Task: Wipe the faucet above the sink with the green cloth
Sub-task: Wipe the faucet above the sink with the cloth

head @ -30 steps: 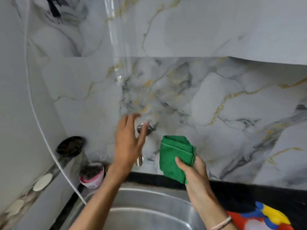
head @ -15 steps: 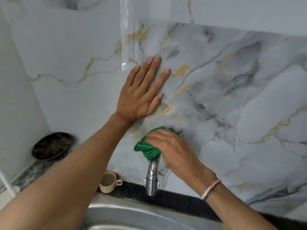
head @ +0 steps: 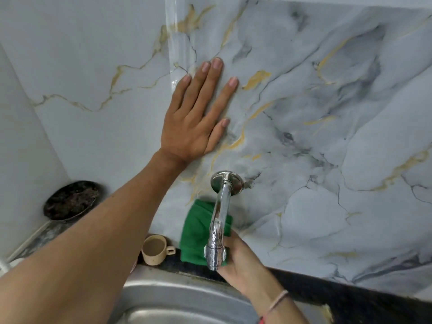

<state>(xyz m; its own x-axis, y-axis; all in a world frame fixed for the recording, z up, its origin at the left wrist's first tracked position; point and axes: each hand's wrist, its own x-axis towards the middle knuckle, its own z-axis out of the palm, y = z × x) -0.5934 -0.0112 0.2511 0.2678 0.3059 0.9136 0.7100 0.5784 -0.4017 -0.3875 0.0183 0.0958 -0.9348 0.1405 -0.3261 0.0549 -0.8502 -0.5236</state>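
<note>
A chrome faucet juts from a round wall plate on the marble wall and hangs over the steel sink. Its upper pipe and wall plate are bare. My right hand holds the folded green cloth just behind and left of the faucet's lower end, under the spout. Whether the cloth touches the metal I cannot tell. My left hand lies flat on the wall above and left of the faucet, fingers spread, holding nothing.
A small beige cup stands on the dark counter strip left of the cloth. Further left, in the corner, is a black round pan. The marble wall fills the back.
My right hand has slid the green cloth from the top of the faucet down to beside its lower end, baring the wall plate and pipe. My left hand stays flat on the wall.
</note>
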